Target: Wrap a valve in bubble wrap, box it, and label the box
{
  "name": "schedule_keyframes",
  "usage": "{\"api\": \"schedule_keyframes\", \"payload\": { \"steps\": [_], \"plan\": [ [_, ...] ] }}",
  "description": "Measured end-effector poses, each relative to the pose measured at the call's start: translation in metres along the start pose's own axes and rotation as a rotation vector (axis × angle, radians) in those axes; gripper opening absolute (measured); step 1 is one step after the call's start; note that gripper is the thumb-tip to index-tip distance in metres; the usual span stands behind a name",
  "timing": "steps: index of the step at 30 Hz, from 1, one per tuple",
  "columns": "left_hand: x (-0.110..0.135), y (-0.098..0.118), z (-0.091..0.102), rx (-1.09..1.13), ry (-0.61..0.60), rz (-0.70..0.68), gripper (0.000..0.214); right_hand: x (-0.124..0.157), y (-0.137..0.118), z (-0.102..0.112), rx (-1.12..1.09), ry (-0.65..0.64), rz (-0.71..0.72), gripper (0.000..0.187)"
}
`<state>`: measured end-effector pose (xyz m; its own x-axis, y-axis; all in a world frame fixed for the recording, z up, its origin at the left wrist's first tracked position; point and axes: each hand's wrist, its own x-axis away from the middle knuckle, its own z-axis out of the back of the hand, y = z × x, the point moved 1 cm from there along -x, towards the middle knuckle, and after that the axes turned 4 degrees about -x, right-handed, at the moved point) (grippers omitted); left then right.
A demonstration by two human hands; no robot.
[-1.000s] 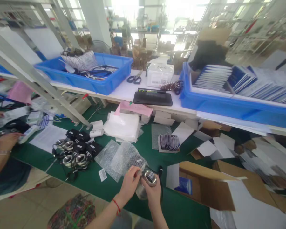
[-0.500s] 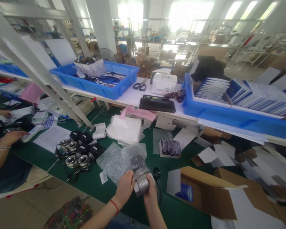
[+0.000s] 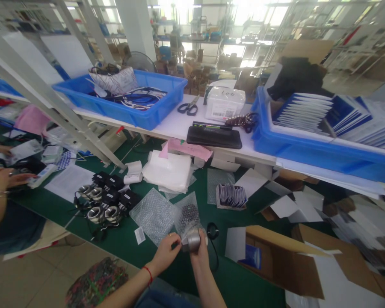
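My right hand [image 3: 199, 250] is wrapped round a rounded silver metal part [image 3: 193, 240] just above the green table. At its left side, my left hand [image 3: 168, 248] has its thumb and finger pinched together; what they hold, if anything, is hidden. Bubble wrap [image 3: 186, 209] lies against the far end of the metal part, with a dark honeycomb-like pattern showing through it. Another bubble wrap sheet [image 3: 152, 216] lies flat to the left, with a small white label [image 3: 140, 235] beside it. A black cable [image 3: 213, 231] is coiled on the right.
Several metal rings with black boxes [image 3: 111, 199] stand left. Behind are white sheets [image 3: 168, 171] and a small box of packets [image 3: 231, 196]. An open carton [image 3: 276, 256] stands right. A shelf carries blue bins [image 3: 147, 117] and scissors [image 3: 188, 107]. A co-worker's hand [image 3: 0, 179] is far left.
My left hand has drawn slightly left of the metal part, which my right hand still holds and has turned and raised a little. The view has tilted down slightly.
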<state>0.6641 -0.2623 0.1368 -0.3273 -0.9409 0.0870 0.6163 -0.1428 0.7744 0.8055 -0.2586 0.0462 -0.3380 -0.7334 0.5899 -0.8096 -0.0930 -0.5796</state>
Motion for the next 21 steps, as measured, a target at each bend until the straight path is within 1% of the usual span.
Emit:
{"api": "schedule_keyframes", "payload": {
  "steps": [3,6,8,9,11,13,15,18,21],
  "plan": [
    [-0.007,0.004,-0.003,-0.111,-0.031,-0.074,0.022,-0.003,0.001,-0.002,-0.019,0.075,-0.014,0.053],
    [-0.021,0.009,-0.008,-0.307,-0.010,-0.038,0.018,-0.003,0.001,-0.005,-0.003,0.090,0.010,0.054],
    [-0.036,0.015,-0.010,-0.398,0.000,-0.064,0.019,-0.002,0.002,-0.008,0.011,0.083,0.031,0.056],
    [-0.044,0.018,-0.011,-0.421,-0.021,-0.102,0.023,-0.001,0.002,-0.010,0.017,0.076,0.038,0.058],
    [-0.062,0.025,-0.013,-0.446,-0.100,-0.170,0.031,0.000,0.004,-0.012,0.021,0.061,0.040,0.059],
    [-0.078,0.029,-0.013,-0.475,-0.178,-0.169,0.031,0.001,0.005,-0.014,0.017,0.050,0.032,0.057],
    [-0.091,0.031,-0.011,-0.502,-0.218,-0.145,0.028,0.001,0.005,-0.016,0.011,0.047,0.025,0.054],
    [-0.100,0.032,-0.007,-0.521,-0.246,-0.141,0.028,0.002,0.003,-0.016,0.003,0.028,0.016,0.048],
    [-0.101,0.037,-0.008,-0.533,-0.241,-0.160,0.023,0.004,0.002,-0.016,-0.019,-0.015,-0.010,0.047]
  ]
}}
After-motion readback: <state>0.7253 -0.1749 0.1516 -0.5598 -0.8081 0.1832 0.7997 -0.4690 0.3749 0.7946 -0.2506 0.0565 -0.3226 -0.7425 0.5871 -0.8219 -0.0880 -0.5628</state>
